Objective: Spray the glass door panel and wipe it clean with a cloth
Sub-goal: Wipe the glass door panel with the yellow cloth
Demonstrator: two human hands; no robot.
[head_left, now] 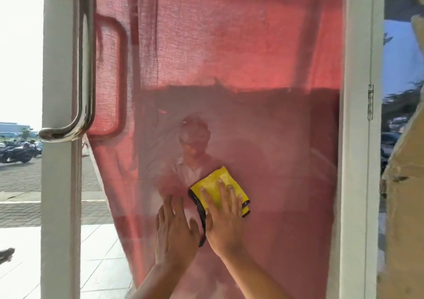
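The glass door panel (229,58) fills the middle of the view, with a red cloth curtain hanging behind it and hazy smears across its lower half. A folded yellow cloth with a dark edge (213,184) lies flat against the glass. My right hand (223,218) presses on it with fingers spread. My left hand (175,227) rests flat on the bare glass just left of the cloth, fingers apart, holding nothing. No spray bottle is in view.
A polished steel pull handle (86,69) stands on the white door frame (58,184) at the left. Another white frame post (358,138) borders the glass on the right. Tiled floor, paving and parked motorbikes (18,152) lie outside at the left.
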